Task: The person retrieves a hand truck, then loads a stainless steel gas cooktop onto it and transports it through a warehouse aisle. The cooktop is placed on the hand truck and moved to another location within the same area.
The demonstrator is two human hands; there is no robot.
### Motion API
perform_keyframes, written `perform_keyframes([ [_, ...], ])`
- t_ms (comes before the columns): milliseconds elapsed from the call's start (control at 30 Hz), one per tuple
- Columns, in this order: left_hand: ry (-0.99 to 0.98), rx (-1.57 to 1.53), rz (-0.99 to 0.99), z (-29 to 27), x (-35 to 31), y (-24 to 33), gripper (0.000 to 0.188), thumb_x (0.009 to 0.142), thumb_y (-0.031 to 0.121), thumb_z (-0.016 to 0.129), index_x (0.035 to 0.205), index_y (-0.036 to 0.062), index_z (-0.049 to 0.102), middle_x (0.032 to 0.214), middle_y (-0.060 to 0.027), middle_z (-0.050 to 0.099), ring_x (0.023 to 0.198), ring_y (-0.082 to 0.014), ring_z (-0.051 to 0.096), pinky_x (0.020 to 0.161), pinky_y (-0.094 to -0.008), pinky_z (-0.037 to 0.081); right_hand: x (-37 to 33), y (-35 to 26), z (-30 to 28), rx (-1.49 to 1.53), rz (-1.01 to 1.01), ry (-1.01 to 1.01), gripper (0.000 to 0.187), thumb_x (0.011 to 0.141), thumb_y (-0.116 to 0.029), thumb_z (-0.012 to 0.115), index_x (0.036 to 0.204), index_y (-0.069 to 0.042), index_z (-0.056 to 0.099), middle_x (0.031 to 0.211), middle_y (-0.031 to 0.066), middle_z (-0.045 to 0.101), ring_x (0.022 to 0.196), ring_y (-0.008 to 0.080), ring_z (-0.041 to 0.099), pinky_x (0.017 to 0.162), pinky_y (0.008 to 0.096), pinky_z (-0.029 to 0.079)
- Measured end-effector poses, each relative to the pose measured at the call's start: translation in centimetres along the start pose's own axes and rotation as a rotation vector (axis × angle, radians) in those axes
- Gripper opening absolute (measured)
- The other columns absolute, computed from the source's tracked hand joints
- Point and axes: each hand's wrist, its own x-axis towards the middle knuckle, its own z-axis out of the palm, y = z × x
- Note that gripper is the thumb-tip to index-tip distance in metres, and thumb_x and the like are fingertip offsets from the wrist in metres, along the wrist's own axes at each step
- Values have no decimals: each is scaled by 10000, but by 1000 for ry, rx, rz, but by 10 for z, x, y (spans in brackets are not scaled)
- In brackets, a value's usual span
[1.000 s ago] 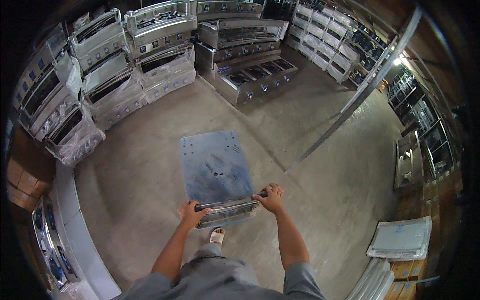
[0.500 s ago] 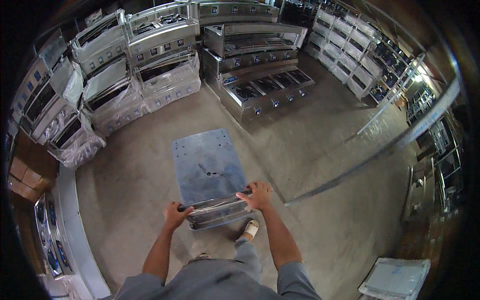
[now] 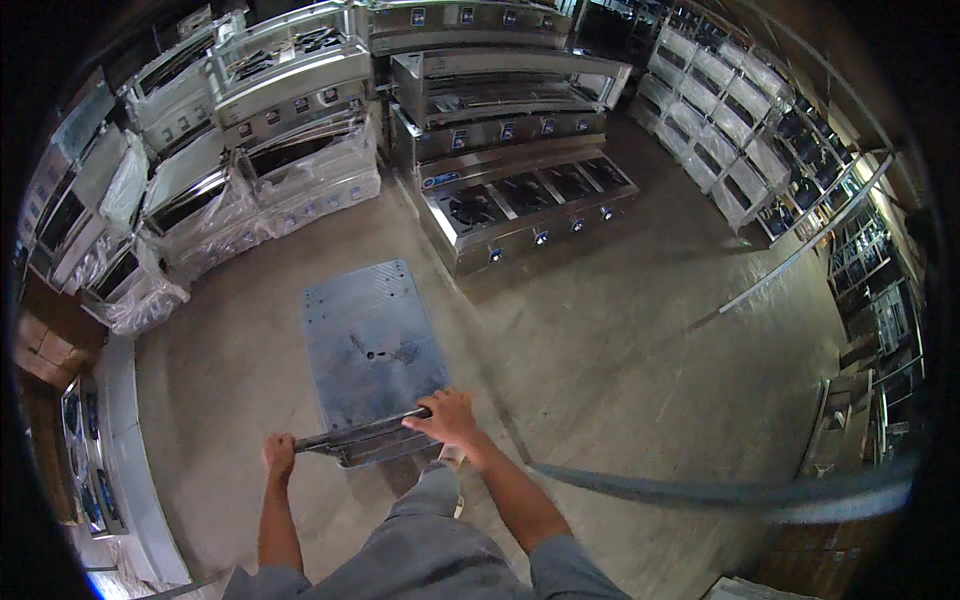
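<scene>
Stacked High on Either Side

Far in the middle I see a four-burner steel stove (image 3: 530, 210) on the concrete floor (image 3: 620, 350), with more steel units (image 3: 500, 133) stacked just behind it. At far left I make out tiers of stoves in clear plastic wrap (image 3: 315, 185). Along the left I pick out cardboard boxes (image 3: 55, 345), and nearer, a long pale panel (image 3: 143, 450). Pale wrapped units (image 3: 715, 120) stand in tiers at far right. A grey bar (image 3: 700, 492), blurred for me, crosses the near right.
</scene>
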Motion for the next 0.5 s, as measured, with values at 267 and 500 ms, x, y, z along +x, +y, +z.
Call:
perform_keyframes([
  [267, 28, 108, -99, 18, 26, -25, 234, 887, 207, 556, 835, 8, 667, 959, -212, 634, 949, -387, 561, 842, -493, 444, 54, 70, -31, 517, -152, -217, 582, 903, -640, 621, 1161, -132, 746, 1130, 127, 697, 1092, 334, 607, 980, 523, 407],
  [500, -515, 721, 202, 8, 86, 44, 199, 878, 217, 629, 900, 43, 723, 841, -154, 688, 762, -320, 656, 753, -406, 528, 41, 271, -86, 856, 385, -132, 497, 947, -390, 699, 1321, -68, 647, 1266, 150, 679, 1190, 251, 630, 1031, 361, 468],
])
